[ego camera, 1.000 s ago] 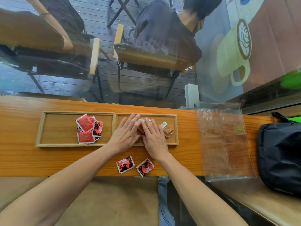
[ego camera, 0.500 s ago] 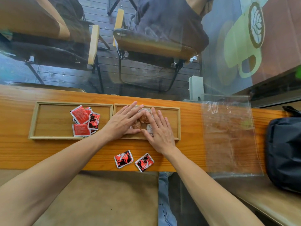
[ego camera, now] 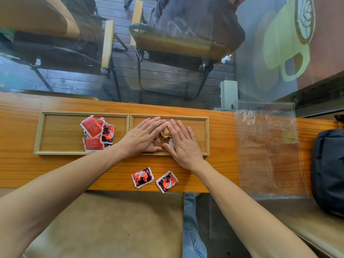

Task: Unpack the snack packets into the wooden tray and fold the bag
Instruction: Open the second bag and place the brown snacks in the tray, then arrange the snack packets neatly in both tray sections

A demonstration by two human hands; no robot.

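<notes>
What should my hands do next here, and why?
Probably lift the right hand off the brown packets and pick up one of the two red packets on the counter. Both lie outside the wooden tray, while the left hand also rests flat on the gathered pile, and the clear bag lies unfolded.
</notes>
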